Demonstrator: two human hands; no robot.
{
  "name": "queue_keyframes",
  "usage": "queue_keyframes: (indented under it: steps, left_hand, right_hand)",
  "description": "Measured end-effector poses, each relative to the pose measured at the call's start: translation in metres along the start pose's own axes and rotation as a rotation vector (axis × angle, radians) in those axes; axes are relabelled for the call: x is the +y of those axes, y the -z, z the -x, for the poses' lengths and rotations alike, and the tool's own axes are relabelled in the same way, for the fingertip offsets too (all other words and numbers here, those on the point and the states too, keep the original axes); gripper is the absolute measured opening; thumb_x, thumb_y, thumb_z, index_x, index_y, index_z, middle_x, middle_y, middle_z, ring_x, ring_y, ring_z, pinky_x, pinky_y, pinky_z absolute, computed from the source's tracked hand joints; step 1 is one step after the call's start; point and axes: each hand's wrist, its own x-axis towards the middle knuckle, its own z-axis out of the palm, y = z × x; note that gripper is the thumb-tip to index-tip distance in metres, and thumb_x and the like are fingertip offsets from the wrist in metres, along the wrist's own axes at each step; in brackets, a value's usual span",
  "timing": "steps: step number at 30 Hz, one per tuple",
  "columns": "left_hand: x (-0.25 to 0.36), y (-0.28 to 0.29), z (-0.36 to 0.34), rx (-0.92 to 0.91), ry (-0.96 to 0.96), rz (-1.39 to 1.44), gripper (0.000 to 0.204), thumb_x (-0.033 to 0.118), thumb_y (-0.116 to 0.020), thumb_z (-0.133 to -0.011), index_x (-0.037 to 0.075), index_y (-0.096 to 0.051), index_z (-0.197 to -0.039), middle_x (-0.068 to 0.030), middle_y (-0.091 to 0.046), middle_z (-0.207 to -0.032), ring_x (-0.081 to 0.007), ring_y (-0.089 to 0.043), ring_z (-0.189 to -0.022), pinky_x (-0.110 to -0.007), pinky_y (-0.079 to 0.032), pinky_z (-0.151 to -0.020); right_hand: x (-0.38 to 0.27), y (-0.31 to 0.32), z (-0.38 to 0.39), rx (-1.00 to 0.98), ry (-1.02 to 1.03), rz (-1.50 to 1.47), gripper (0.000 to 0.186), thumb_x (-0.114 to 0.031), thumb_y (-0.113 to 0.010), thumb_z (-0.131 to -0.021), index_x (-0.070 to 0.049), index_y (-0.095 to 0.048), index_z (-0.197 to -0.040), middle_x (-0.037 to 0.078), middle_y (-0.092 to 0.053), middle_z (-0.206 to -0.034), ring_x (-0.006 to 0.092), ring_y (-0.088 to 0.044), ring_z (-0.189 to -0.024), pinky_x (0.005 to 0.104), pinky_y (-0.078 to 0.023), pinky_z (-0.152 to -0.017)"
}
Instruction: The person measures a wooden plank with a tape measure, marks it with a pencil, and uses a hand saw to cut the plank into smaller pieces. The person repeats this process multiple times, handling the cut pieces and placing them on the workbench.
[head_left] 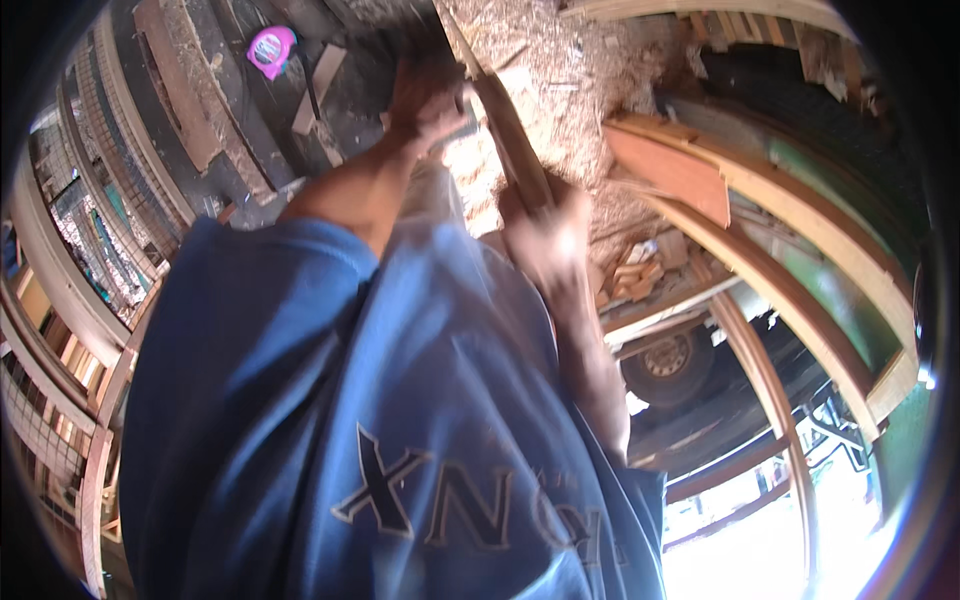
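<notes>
My right hand (550, 230), slightly blurred, grips a long, narrow brown wooden piece (505, 125) that slants up toward the top, with a thinner pale end (458, 45); whether it is a tool I cannot make out. My left hand (430, 110) lies to the left of that piece, at a dark surface (400, 30), its fingers curled near the edge; what they hold is hidden. Pale shavings and sawdust (555, 70) cover the ground beyond my hands.
A pink tape measure (270, 50) lies among dark boards and wood strips (180, 100) at left, beside wire-mesh frames (115, 200). At right are curved-looking planks (760, 200), a reddish board (670, 170), wood offcuts (635, 270) and a vehicle wheel (665, 360).
</notes>
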Motion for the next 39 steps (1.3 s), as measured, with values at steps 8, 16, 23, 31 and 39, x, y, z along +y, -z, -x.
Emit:
queue_keyframes:
  steps: [8, 16, 23, 31, 39]
  left_hand:
    - [0.002, 0.002, 0.004, 0.036, 0.020, 0.135, 0.013, 0.012, -0.066, -0.068, 0.015, -0.065, -0.080, -0.0059, -0.064, -0.084, -0.0271, -0.061, -0.086, -0.044, -0.038, -0.080]
    - [0.004, 0.007, 0.010, -0.070, -0.137, -0.005, 0.021, 0.014, -0.067, -0.072, 0.017, -0.067, -0.093, -0.0026, -0.060, -0.083, -0.0236, -0.060, -0.090, -0.045, -0.038, -0.084]
    - [0.005, 0.019, 0.003, -0.302, -0.233, 0.055, 0.017, 0.017, -0.068, -0.076, 0.015, -0.066, -0.092, -0.0011, -0.061, -0.087, -0.0218, -0.058, -0.097, -0.048, -0.038, -0.088]
    - [0.004, 0.020, -0.007, -0.067, -0.067, 0.045, 0.017, 0.014, -0.067, -0.072, 0.011, -0.065, -0.088, -0.0048, -0.061, -0.088, -0.0236, -0.057, -0.097, -0.048, -0.037, -0.088]
    - [0.004, 0.015, -0.002, -0.084, -0.049, 0.106, 0.011, 0.012, -0.066, -0.074, 0.011, -0.060, -0.083, -0.0065, -0.059, -0.084, -0.0274, -0.056, -0.090, -0.045, -0.037, -0.083]
  right_hand:
    - [-0.036, 0.050, 0.135, 0.027, 0.014, 0.321, 0.042, -0.004, -0.061, -0.079, 0.001, -0.068, -0.120, 0.023, -0.072, -0.104, 0.0220, -0.072, -0.094, 0.0331, -0.053, -0.082]
    - [0.032, -0.015, -0.009, 0.087, 0.255, 0.040, 0.020, -0.013, -0.064, -0.081, 0.003, -0.057, -0.071, 0.012, -0.056, -0.056, 0.0275, -0.058, -0.051, 0.0392, -0.046, -0.053]
    - [0.023, -0.037, 0.021, 0.198, 0.132, -0.088, 0.025, -0.012, -0.062, -0.085, -0.001, -0.055, -0.064, 0.011, -0.055, -0.053, 0.0199, -0.055, -0.046, 0.0379, -0.044, -0.047]
    - [0.012, -0.021, -0.020, 0.201, 0.358, 0.067, 0.017, -0.010, -0.064, -0.081, -0.001, -0.056, -0.069, 0.015, -0.055, -0.055, 0.0279, -0.054, -0.045, 0.0389, -0.044, -0.048]
    - [0.017, -0.008, 0.027, 0.149, 0.215, 0.090, 0.015, -0.010, -0.066, -0.084, 0.000, -0.060, -0.074, 0.010, -0.055, -0.056, 0.0158, -0.052, -0.046, 0.0344, -0.042, -0.046]
